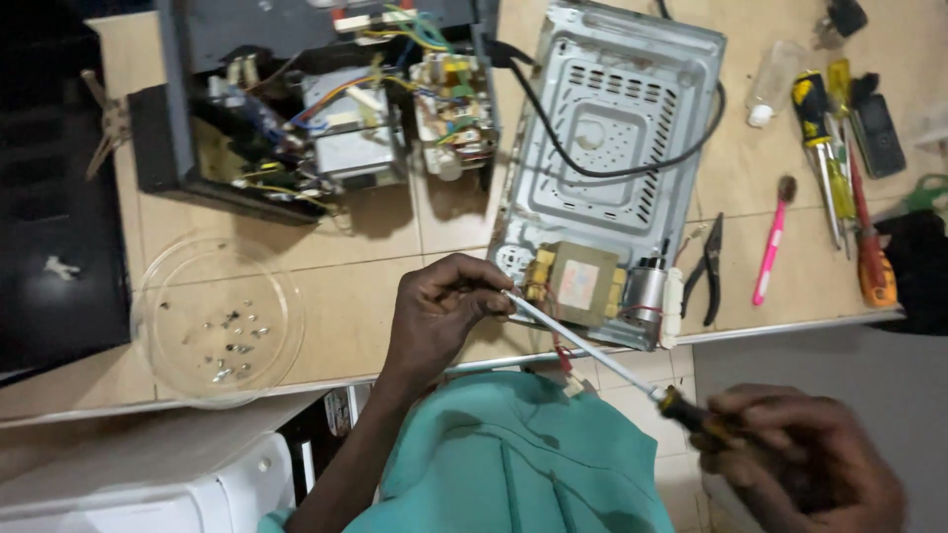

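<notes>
My right hand [802,456] grips the black-and-yellow handle of a long screwdriver [583,347]. Its shaft runs up and left to the tip beside a transformer [581,284] mounted on a grey metal base plate [612,148]. My left hand [439,306] pinches the shaft near the tip, next to the transformer's yellowish winding. A silver capacitor [645,289] sits right of the transformer on the same plate.
An opened microwave chassis [326,109] with wiring stands at the back left. A glass turntable plate [158,341] holds several screws. Black pliers [709,271], a pink brush [770,252], several screwdrivers [825,148], a small bottle [770,84] and a black cable [592,170] lie to the right.
</notes>
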